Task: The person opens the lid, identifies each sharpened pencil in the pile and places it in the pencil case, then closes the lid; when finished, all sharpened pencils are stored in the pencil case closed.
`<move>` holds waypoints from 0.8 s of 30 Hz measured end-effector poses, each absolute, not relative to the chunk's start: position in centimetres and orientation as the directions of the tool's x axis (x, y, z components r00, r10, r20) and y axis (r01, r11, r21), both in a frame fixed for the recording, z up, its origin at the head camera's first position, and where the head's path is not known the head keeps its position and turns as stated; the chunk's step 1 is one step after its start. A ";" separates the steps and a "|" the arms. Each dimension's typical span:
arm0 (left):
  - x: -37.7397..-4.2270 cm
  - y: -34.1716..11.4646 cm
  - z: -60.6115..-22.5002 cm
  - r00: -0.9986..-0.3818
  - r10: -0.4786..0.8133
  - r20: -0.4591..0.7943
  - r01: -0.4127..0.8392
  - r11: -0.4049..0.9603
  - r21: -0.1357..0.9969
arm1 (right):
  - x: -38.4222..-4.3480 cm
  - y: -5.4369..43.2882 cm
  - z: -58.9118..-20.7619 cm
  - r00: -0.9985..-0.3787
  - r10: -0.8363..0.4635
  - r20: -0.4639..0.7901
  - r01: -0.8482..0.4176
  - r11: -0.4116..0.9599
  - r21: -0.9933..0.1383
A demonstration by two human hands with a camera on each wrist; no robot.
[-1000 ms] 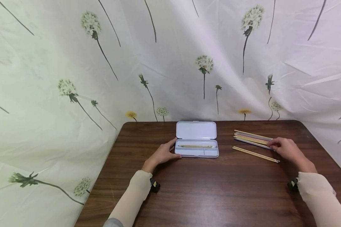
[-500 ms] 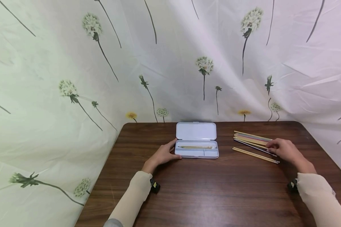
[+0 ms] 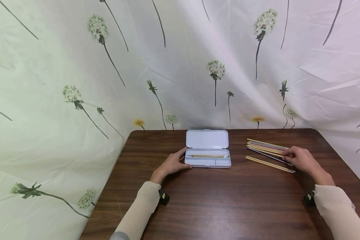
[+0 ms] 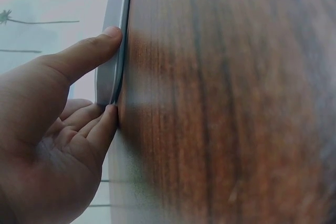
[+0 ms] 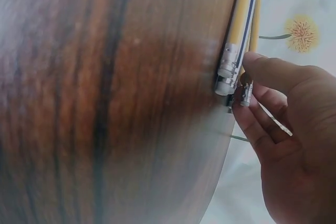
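My left hand [image 3: 171, 163] holds the left end of an open white pencil case [image 3: 207, 139], its thumb [image 4: 100, 51] along the front side and the other fingers at the end. Two or so pencils [image 3: 208, 156] lie lengthwise in the case's back compartment. To the right, my right hand [image 3: 302, 160] pinches the eraser end of a yellow pencil [image 5: 245, 95] at a loose bundle of several pencils [image 3: 262, 146]. A dark pencil [image 3: 268, 155] lies slanted just in front of the bundle. Nearer me rest two yellow pencils [image 3: 269, 164], side by side.
Everything stands on a brown wood-grain table [image 3: 216, 200]. A white curtain [image 3: 180, 66] printed with dandelions hangs right behind its back edge. A small divider [image 3: 215, 161] splits the case's front compartment.
The dark pencil has come away from the bundle, its eraser end shifting towards me. My right hand has barely moved, and the left still holds the case.
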State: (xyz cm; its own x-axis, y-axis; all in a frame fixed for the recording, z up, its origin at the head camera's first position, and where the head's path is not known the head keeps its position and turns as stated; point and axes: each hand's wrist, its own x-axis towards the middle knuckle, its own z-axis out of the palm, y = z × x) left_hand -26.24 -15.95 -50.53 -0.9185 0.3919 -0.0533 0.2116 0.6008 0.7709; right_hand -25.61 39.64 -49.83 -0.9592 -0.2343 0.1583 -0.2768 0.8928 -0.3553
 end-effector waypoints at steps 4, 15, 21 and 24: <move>-26.2 -16.0 -50.6 -0.919 0.390 -0.058 0.209 0.605 0.769 | -25.4 39.7 -49.9 -0.949 -0.244 0.202 -0.303 0.883 -0.359; -26.1 -15.9 -50.5 -0.919 0.392 -0.049 0.216 0.602 0.769 | -25.1 38.7 -48.9 -0.870 -0.272 0.411 -0.426 0.834 -0.350; -26.1 -15.9 -50.6 -0.919 0.391 -0.045 0.221 0.607 0.764 | -25.6 37.3 -47.9 -0.828 -0.304 0.471 -0.488 0.805 -0.337; -26.1 -15.9 -50.6 -0.921 0.387 -0.045 0.218 0.606 0.765 | -26.0 36.3 -47.5 -0.818 -0.315 0.482 -0.505 0.793 -0.340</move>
